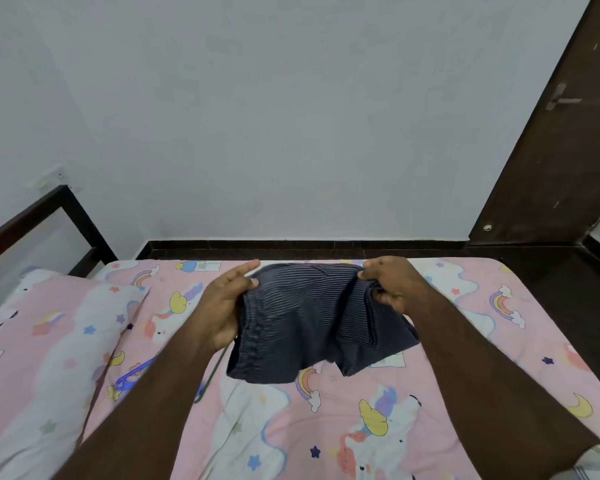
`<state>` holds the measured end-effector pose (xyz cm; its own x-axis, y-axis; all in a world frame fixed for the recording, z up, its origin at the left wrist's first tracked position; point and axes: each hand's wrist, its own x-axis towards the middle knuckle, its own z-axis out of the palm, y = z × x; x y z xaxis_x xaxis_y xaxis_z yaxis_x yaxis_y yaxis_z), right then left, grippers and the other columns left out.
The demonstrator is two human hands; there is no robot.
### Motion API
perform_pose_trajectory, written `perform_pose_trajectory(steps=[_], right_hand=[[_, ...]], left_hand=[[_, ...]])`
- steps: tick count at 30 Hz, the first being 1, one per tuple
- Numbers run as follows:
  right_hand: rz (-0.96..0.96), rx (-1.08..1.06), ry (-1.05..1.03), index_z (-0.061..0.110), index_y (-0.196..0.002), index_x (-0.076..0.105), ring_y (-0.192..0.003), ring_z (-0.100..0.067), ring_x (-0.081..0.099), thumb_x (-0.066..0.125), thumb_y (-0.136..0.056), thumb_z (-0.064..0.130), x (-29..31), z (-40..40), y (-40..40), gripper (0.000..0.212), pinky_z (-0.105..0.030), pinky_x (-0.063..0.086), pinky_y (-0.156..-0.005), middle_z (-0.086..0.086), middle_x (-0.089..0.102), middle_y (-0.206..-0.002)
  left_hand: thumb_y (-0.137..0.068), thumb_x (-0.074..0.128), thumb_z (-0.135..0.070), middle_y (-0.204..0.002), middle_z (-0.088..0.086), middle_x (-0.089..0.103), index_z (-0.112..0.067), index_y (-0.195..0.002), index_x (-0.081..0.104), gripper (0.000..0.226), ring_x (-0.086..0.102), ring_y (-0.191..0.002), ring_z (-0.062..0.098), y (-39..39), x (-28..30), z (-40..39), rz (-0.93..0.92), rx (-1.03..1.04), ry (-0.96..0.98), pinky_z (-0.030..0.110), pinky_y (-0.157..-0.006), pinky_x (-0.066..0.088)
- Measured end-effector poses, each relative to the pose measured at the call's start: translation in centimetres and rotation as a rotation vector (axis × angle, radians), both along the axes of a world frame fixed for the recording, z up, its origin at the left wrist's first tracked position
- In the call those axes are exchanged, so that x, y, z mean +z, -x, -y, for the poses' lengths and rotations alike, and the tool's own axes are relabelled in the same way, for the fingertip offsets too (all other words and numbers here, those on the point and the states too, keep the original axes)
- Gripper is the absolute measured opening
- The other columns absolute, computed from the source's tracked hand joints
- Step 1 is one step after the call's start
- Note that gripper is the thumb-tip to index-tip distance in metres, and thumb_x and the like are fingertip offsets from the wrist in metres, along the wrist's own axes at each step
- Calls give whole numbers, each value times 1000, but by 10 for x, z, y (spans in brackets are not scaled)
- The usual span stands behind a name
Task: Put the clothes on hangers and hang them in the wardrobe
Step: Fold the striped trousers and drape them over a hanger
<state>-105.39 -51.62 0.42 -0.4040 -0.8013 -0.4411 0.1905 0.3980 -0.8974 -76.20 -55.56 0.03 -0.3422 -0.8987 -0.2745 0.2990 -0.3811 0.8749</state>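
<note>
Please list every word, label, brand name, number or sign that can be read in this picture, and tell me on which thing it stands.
There is no readable text in this view.
Striped dark shorts, held by the left hand and right hand: no label or brand shows.
Pink bedsheet: only pictures of unicorns, rainbows, stars and moons, no words.
Blue hanger: no marking can be made out.
</note>
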Motion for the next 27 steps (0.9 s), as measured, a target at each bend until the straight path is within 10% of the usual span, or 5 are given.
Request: perform_pose_trajectory(steps=[8,19,27], right_hand=[[-69,107,65,7,-107,65,-92,-29,70,75,-76,-11,3,-15,-15,38,-48,57,-87,-17,71,-104],[-612,226,363,27,-112,66,-101,-8,66,70,-85,4,17,-18,-59,35,-31,58,-85,13,69,-109],[-607,63,368,24,-115,57,-89,1,61,80,-82,26,20,-11,-82,40,-21,49,-77,16,63,-99]], left_hand=[[-92,65,0,-113,17,73,-5,-124,64,32,72,-89,22,37,28,15,-6,100,25,31,-72,60],[-91,67,2,-103,13,71,-4,-119,63,29,70,-85,21,62,36,21,63,166,34,30,-63,58],[-87,77,-8,-96,11,71,-2,-125,57,43,72,-79,19,74,43,16,52,230,37,32,-67,58]])
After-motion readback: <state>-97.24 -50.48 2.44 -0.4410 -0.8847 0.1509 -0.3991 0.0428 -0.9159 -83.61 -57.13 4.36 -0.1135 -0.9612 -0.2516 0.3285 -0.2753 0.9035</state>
